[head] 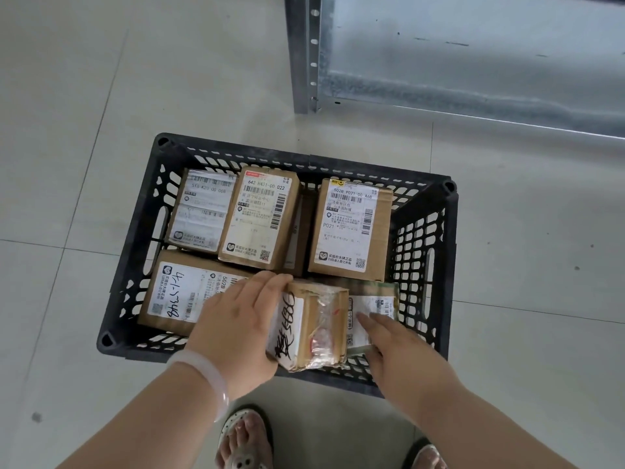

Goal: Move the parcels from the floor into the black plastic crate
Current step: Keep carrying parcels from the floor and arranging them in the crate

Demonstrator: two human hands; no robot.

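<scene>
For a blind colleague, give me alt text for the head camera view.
A person's left hand grips a taped parcel at the near end of a black crate on a tiled floor; the right hand touches a flat parcel beside it. Four other parcels lie inside.

We see a black slotted crate [419, 252] on the floor with six brown, white-labelled parcels inside. Along the far side lie the far-left parcel [203, 211], the middle parcel [260, 218], tilted and overlapping it, and the far-right parcel [351, 228]. The near-left parcel [176, 292] lies flat, showing handwritten digits. A taped parcel [314, 326] stands on edge by the near rim, beside the flat near-right parcel [372, 309].
</scene>
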